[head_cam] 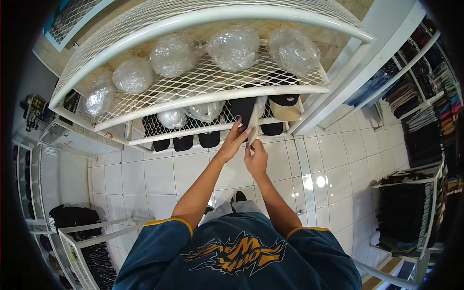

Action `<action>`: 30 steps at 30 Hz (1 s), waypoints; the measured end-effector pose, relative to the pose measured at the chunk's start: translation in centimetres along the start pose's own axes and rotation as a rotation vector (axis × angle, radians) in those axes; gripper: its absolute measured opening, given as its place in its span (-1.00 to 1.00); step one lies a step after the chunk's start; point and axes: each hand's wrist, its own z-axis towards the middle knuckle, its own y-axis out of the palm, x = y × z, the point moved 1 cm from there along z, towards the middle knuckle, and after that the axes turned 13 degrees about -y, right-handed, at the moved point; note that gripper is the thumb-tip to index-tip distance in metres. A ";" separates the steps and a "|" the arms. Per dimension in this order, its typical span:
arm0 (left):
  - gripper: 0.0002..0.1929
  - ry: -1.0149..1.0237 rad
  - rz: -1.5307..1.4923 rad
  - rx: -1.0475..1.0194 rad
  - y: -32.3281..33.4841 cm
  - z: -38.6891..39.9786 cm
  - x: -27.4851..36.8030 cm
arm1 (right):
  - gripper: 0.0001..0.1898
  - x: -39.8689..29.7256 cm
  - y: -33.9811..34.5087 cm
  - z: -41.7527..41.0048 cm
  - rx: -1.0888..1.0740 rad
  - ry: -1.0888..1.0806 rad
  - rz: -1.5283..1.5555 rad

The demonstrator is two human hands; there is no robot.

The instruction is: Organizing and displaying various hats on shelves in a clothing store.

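A cap with a dark crown and beige brim [254, 123] is tilted nearly edge-on in front of the wire-mesh shelf [203, 128]. My left hand [232, 144] grips it, the fingers against the dark side and the thumb on the beige edge. The lower end of the beige part is pinched between the fingertips of my right hand [256, 156]. Just right of it, a cap with a black crown and tan brim [286, 113] rests on the shelf. To the left are clear plastic-wrapped bundles [172, 119].
More clear plastic bundles [233, 49] sit on the upper mesh shelf, behind a curved white rail [217, 13]. Black caps [209, 139] show below the lower shelf. A white post [319, 98] stands at right. Clothing racks [402, 214] flank the tiled floor [159, 175].
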 end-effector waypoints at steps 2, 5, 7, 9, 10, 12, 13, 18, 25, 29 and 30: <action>-0.16 -0.029 0.170 0.065 -0.2 0.1 0.0 | -0.74 -1.0 -0.3 -0.7 -0.244 -0.054 -0.294; -0.24 -0.031 0.401 0.229 -1.1 0.5 -1.6 | -0.65 -1.0 -0.1 -0.9 -0.381 -0.071 -0.289; -0.44 0.034 0.517 0.439 -2.1 1.0 -2.8 | -0.59 -0.2 -0.4 0.1 -0.395 -0.114 -0.149; -0.58 0.069 0.577 0.500 -2.8 0.7 -3.1 | -0.53 0.4 -0.6 2.1 -0.408 -0.152 -0.009; -0.59 0.069 0.588 0.492 -3.0 0.2 -3.2 | -0.44 0.4 -1.1 3.5 -0.306 -0.120 -0.113; -0.62 0.042 0.601 0.478 -3.4 -0.5 -3.3 | -0.34 0.0 -0.6 5.8 -0.206 -0.092 -0.207; -0.62 0.040 0.604 0.469 -3.0 -1.0 -2.8 | -0.27 0.2 -0.3 6.5 -0.211 -0.128 -0.327; -0.66 0.117 0.472 0.318 -3.2 -2.6 -2.4 | -0.17 1.7 0.8 7.1 -0.323 -0.039 -0.291; -0.68 0.070 0.541 0.526 -6.1 -3.2 -2.3 | -0.49 3.1 -2.5 7.1 0.023 0.224 0.295; -0.64 0.075 0.401 0.446 -8.5 -4.0 -2.8 | -0.61 3.0 -4.9 8.9 0.313 0.487 0.539; -0.64 0.034 0.365 0.422 -9.2 -4.4 -3.0 | -0.61 2.9 -5.1 9.4 0.315 0.514 0.542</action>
